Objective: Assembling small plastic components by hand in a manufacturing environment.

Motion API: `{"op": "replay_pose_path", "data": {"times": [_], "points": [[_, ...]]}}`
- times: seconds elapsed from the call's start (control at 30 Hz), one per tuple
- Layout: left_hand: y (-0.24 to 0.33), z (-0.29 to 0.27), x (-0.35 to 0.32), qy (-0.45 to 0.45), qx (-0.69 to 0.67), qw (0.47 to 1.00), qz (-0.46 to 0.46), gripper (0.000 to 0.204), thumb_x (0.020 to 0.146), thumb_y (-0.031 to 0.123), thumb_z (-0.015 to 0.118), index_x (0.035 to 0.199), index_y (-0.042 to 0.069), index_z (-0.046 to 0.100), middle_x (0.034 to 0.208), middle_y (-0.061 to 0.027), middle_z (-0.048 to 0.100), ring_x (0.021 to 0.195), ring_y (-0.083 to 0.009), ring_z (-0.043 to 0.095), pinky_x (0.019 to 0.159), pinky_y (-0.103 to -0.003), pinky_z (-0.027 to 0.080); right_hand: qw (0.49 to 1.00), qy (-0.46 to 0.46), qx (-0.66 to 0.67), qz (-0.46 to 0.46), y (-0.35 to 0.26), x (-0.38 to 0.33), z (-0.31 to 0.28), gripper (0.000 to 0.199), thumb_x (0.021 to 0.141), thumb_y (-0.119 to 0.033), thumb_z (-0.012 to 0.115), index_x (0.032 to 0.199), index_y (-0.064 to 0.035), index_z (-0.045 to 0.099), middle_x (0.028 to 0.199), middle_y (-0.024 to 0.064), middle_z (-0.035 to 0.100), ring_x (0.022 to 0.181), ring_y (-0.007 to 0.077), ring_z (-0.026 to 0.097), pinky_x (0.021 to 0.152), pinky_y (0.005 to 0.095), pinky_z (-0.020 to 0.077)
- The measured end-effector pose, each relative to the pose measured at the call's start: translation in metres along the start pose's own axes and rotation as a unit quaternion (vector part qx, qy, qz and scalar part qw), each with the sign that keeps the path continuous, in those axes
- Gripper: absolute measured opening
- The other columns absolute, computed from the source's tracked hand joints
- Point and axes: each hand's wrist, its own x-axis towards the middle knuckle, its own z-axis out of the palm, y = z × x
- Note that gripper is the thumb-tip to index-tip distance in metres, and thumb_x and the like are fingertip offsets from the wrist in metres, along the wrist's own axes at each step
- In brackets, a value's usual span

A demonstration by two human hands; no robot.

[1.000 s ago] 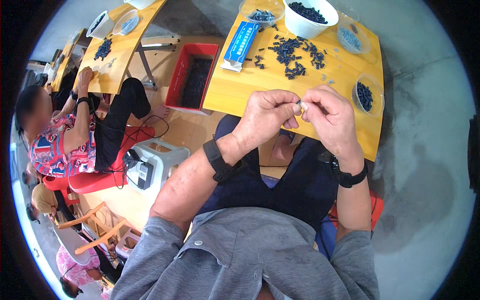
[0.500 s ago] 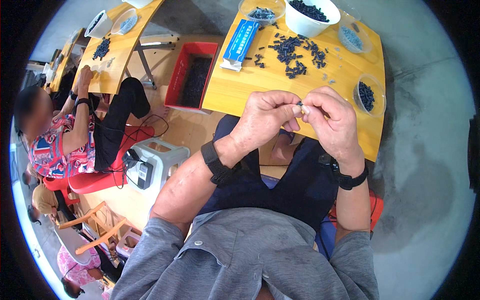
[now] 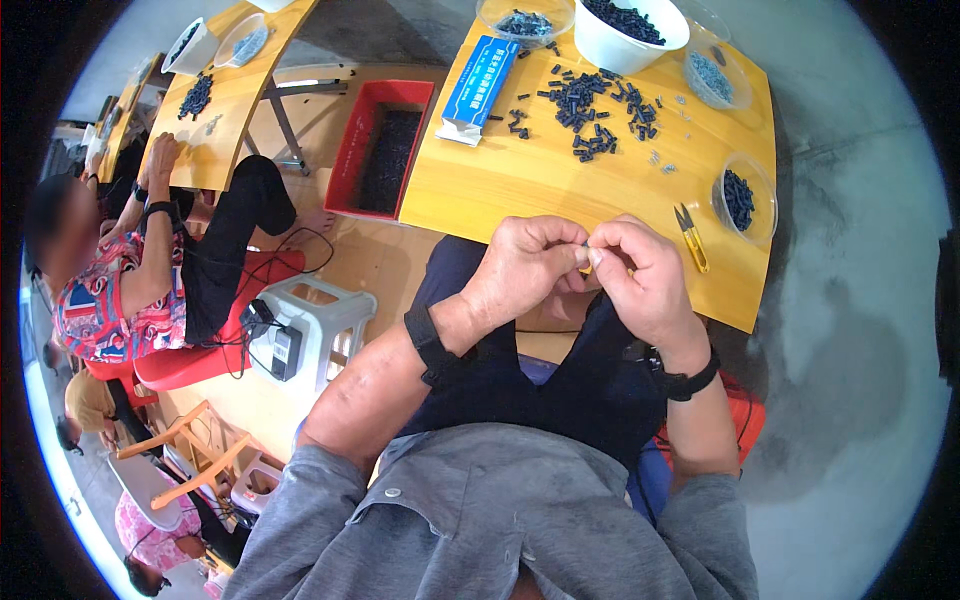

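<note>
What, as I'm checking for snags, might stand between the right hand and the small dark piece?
Nothing visible: the right hand and left hand meet at the small dark piece, mostly hidden there. Yellow snips lie to the right.

Yellow table (image 3: pixel 570 195), black pieces (image 3: pixel 578 98), white bowl (image 3: pixel 625 57), blue-white box (image 3: pixel 480 82), red bin (image 3: pixel 349 150), red-blue patterned shirt (image 3: pixel 115 315)

Small dark piece (image 3: pixel 586 244), held off the tabletop (image 3: pixel 560 205) and seen against its near edge. The piece is pinched between the thumb and finger tips of the left hand (image 3: pixel 537 262) and those of the right hand (image 3: pixel 643 275), which meet around it. Only a short dark portion shows; the fingertips hide the rest, so its full shape and tilt cannot be told.
</note>
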Motion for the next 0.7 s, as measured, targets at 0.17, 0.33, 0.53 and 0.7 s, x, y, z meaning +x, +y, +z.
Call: {"op": "replay_pose_path", "data": {"times": [0.17,0.33,0.53,0.7], "points": [[-0.004,-0.001,0.011,0.004,0.011,0.999,-0.046,0.009,0.087,0.005,0.059,0.092,-0.002,0.063,0.074,-0.0027,0.063,0.064,-0.0085,0.061,0.060,-0.022,0.052,0.971,-0.073,0.117,0.197,0.053,0.022,-0.017,0.009,0.080,-0.002,0.054,0.086,0.0011,0.060,0.068,0.0130,0.059,0.066,0.0255,0.061,0.062,0.0296,0.0477],[-0.021,-0.013,0.012,0.028,0.023,0.999,-0.039,0.010,0.087,0.006,0.059,0.091,-0.002,0.062,0.071,-0.0027,0.062,0.062,-0.0087,0.060,0.058,-0.022,0.050,0.956,0.105,-0.260,0.084,0.098,0.053,-0.016,0.008,0.078,-0.004,0.056,0.082,0.0030,0.058,0.076,0.0237,0.061,0.076,0.0374,0.061,0.067,0.0411,0.0488],[-0.028,-0.017,0.011,0.055,0.028,0.996,-0.058,0.009,0.087,0.008,0.059,0.089,0.000,0.063,0.069,-0.0029,0.062,0.061,-0.0078,0.059,0.058,-0.021,0.049,0.925,0.110,-0.343,0.121,0.103,0.079,-0.015,0.014,0.079,-0.010,0.061,0.085,0.0022,0.058,0.081,0.0230,0.062,0.080,0.0400,0.060,0.069,0.0473,0.0477],[-0.036,-0.022,0.013,0.069,0.035,0.995,-0.063,0.009,0.087,0.007,0.059,0.090,0.000,0.063,0.069,-0.0023,0.062,0.061,-0.0075,0.058,0.057,-0.021,0.048,0.915,0.119,-0.358,0.140,0.099,0.088,-0.011,0.017,0.080,-0.014,0.061,0.088,-0.0002,0.059,0.085,0.0209,0.063,0.082,0.0391,0.061,0.070,0.0475,0.0482]]}}
